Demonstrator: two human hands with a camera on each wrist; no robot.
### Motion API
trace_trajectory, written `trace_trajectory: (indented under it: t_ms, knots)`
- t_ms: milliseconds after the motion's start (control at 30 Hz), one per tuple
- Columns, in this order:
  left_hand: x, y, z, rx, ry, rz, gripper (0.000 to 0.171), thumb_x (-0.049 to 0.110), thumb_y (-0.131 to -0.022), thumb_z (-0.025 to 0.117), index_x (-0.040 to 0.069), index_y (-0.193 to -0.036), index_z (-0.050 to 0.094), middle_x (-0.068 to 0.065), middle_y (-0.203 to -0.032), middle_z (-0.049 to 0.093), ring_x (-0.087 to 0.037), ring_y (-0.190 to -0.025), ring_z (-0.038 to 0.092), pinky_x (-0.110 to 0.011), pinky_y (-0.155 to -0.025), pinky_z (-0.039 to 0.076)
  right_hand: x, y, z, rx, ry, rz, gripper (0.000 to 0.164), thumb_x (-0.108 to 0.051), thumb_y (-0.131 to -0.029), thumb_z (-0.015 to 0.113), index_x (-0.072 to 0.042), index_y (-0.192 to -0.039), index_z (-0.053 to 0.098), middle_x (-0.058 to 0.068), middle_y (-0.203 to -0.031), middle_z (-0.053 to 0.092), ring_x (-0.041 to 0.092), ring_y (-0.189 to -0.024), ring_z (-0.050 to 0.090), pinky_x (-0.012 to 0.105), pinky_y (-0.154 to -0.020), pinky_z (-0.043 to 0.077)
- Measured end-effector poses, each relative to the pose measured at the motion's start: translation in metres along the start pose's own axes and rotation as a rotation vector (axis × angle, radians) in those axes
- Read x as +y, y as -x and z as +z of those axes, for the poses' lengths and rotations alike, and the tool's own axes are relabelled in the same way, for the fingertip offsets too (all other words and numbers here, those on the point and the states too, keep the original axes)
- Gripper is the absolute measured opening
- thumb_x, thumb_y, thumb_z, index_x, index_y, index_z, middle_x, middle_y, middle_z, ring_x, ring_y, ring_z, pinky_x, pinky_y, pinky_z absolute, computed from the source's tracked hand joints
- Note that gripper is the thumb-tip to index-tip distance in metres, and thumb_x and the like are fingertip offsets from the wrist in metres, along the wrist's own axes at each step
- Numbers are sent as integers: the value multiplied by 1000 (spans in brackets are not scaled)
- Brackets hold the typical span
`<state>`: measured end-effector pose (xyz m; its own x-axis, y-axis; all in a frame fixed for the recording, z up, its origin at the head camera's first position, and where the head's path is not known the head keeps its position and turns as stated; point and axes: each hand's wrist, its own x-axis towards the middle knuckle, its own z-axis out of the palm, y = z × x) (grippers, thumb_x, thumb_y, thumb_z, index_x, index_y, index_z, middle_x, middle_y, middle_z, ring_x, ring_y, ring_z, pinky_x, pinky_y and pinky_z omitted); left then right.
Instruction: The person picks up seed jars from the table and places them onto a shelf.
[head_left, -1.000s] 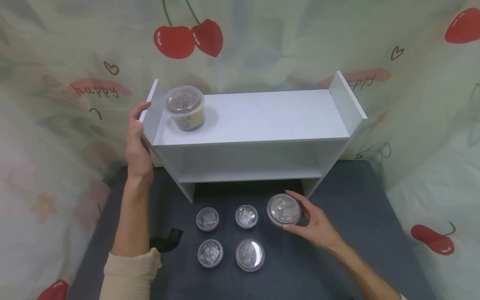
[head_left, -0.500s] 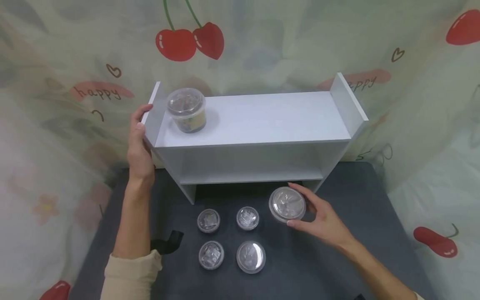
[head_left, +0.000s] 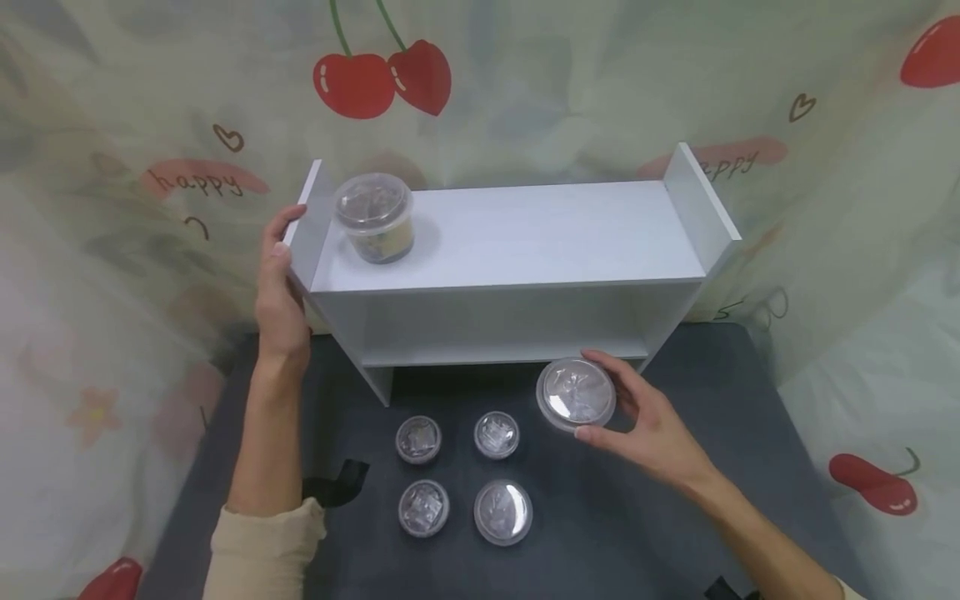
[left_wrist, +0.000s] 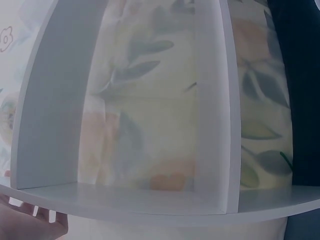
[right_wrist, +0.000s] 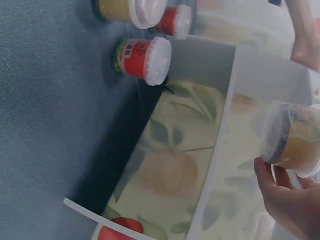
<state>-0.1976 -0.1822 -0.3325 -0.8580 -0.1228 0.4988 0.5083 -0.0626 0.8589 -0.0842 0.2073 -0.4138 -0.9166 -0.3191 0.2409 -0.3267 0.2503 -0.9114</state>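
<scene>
My right hand (head_left: 637, 412) grips a clear-lidded tub (head_left: 575, 393) with yellowish contents, lifted off the dark mat in front of the white shelf (head_left: 510, 250); the right wrist view shows the tub (right_wrist: 292, 137) held by my fingers (right_wrist: 280, 200). My left hand (head_left: 279, 283) holds the shelf's left side panel, thumb over its edge. Another lidded tub (head_left: 373, 215) stands on the shelf's top at the left. Several smaller lidded cups sit on the mat, among them one (head_left: 418, 439) and another (head_left: 503, 511).
The shelf has an empty lower level (head_left: 502, 329) and open back showing the cherry-print cloth (head_left: 390, 75). A black clip (head_left: 337, 483) lies on the mat (head_left: 675, 500) near my left sleeve. Red-labelled cups (right_wrist: 145, 60) lie in the right wrist view.
My right hand has lifted the tub off the mat and moved it up towards the shelf's lower level. The left hand has stayed on the shelf side.
</scene>
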Motion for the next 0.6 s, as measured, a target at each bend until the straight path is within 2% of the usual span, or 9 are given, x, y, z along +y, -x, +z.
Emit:
trace_trajectory:
  t_ms: [367, 600]
  knots:
    - [-1, 0, 2, 11, 2, 6, 45, 28, -101, 29, 15, -140, 49, -11, -135, 46, -26, -120, 40, -34, -94, 29, -15, -3, -3, 23, -10, -3, 83, 2, -80, 80, -18, -150, 42, 10, -145, 47, 12, -126, 52, 17, -101, 41]
    - [0, 0, 0, 14, -20, -14, 46, 28, -101, 27, 18, -140, 48, -9, -140, 43, -26, -125, 37, -34, -97, 27, -30, -11, -5, 32, -17, 3, 80, 2, -81, 78, -19, -150, 42, 9, -137, 53, 15, -119, 56, 19, -98, 44]
